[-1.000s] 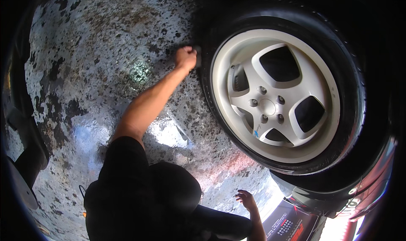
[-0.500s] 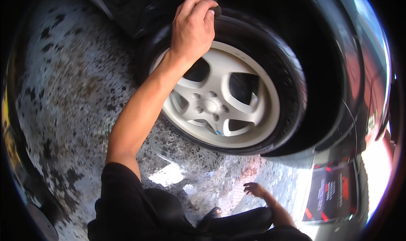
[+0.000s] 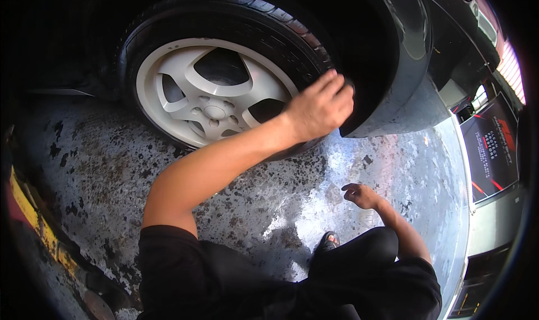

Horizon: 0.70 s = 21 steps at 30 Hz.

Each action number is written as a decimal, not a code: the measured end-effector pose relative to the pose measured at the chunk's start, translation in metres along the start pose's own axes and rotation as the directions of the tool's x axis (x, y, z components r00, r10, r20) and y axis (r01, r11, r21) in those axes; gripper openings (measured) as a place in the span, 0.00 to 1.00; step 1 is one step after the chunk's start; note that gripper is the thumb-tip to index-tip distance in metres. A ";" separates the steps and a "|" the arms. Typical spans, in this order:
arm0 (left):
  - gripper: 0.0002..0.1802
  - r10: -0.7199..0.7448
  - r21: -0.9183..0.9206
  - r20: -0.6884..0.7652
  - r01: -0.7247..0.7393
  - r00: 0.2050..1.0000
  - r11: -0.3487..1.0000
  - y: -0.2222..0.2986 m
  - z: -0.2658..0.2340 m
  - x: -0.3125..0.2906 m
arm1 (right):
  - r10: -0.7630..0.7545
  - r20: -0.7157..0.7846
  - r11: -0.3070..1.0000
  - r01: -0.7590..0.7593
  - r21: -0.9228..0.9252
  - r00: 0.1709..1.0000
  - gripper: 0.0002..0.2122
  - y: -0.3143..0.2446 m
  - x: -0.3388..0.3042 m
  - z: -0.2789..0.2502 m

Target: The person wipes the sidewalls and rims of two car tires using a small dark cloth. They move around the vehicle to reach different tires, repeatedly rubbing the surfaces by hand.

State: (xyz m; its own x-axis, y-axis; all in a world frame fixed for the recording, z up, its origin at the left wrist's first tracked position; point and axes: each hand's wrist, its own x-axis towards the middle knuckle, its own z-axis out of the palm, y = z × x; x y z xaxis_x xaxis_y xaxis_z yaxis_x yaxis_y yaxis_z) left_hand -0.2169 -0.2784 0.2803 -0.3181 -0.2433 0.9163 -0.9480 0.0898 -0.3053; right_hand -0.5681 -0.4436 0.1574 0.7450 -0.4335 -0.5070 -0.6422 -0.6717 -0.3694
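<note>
Your left hand [image 3: 319, 107] presses on the tyre [image 3: 292, 39], at its right side where the black tread curves down toward the wet concrete floor [image 3: 112, 168]. Your fingers lie together, curled over something dark against the rubber; what it is cannot be told. The wheel stands upright on the floor, its pale rim [image 3: 210, 92] just left of your knuckles. Your right hand [image 3: 361, 195] hangs loose, fingers slightly apart and holding nothing, well below the tyre and above the floor, so your left is the nearer one.
</note>
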 end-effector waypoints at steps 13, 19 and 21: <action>0.07 -0.427 -0.041 0.841 0.827 0.332 0.561 0.201 -0.077 -0.026 | -0.323 0.429 0.785 0.492 -0.376 0.844 0.17 0.159 -0.059 -0.059; 0.11 -0.978 -0.052 0.176 0.991 -0.112 -0.123 0.275 -0.226 0.060 | 0.155 0.485 0.971 -0.042 -0.236 0.860 0.16 0.033 -0.106 -0.179; 0.11 -0.947 0.109 -0.117 0.944 -0.300 -0.313 0.326 -0.318 0.069 | 0.019 0.422 0.970 0.085 -0.226 0.906 0.18 -0.038 -0.124 -0.203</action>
State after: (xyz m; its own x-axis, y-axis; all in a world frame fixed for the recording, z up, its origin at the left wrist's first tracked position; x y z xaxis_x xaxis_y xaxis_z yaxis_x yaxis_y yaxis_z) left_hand -0.5450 0.0416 0.3270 0.9939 0.1014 0.0444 -0.0046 -0.3630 0.9318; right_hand -0.5996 -0.4861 0.3926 0.5865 -0.1520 -0.7955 -0.5191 -0.8246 -0.2251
